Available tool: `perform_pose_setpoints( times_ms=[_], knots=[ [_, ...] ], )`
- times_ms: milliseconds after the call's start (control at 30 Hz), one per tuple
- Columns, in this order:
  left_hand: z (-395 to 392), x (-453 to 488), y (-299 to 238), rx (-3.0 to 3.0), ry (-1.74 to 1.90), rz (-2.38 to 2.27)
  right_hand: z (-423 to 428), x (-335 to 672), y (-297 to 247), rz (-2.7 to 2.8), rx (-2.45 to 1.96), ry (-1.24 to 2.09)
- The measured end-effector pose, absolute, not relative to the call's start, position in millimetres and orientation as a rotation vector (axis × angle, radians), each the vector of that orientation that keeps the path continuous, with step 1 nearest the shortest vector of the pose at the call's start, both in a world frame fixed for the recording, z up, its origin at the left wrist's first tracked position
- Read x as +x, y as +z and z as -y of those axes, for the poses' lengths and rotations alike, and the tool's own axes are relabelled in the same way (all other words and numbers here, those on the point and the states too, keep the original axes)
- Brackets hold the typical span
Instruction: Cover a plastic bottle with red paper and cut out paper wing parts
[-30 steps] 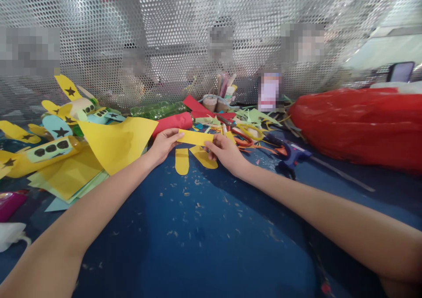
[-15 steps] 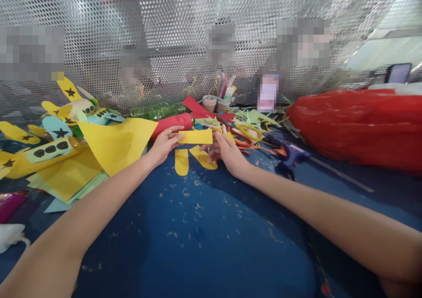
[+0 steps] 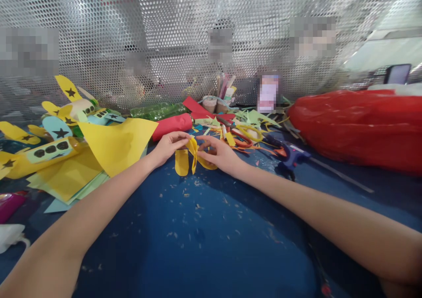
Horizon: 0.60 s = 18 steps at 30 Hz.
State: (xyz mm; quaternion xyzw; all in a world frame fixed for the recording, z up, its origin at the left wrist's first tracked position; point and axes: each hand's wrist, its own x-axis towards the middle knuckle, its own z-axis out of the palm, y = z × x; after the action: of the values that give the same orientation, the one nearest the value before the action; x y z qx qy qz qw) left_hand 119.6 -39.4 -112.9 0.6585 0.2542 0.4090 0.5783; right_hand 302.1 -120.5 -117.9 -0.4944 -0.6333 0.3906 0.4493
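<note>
A yellow paper strip [image 3: 193,147], bent over on itself, stands between my two hands above the blue table. My left hand [image 3: 169,147] pinches its upper left part with thumb and fingers. From the other side my right hand [image 3: 222,156] curls in, thumb and fingertips at the strip's right face. Just below lies a yellow paper piece with a rounded end [image 3: 181,162]. A second rounded yellow piece [image 3: 208,164] lies partly hidden under my right hand.
At left are yellow paper sheets [image 3: 120,142] and bottle planes with stars [image 3: 54,154]. A red wrapped bottle [image 3: 173,125], scissors [image 3: 249,133] and paper scraps lie behind my hands. Rightward are a blue glue gun [image 3: 293,154] and a red plastic bag [image 3: 356,126].
The yellow strip, held flat and stretched out before, is now bent over. My hands have come closer together, the right one moving left.
</note>
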Motion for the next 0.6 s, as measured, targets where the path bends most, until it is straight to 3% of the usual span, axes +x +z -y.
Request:
perform_pose_setpoints(
  times_ms=[300, 600],
  knots=[
    [39.4, 118.8, -112.9, 1.525, 0.924, -0.637, 121.0, 300.9, -117.5, 1.668, -1.222, 0.853],
    [33.8, 119.0, -112.6, 1.207, 1.051, -0.649, 119.2, 302.3, -116.1, 1.203, -1.161, 0.902]
  ],
)
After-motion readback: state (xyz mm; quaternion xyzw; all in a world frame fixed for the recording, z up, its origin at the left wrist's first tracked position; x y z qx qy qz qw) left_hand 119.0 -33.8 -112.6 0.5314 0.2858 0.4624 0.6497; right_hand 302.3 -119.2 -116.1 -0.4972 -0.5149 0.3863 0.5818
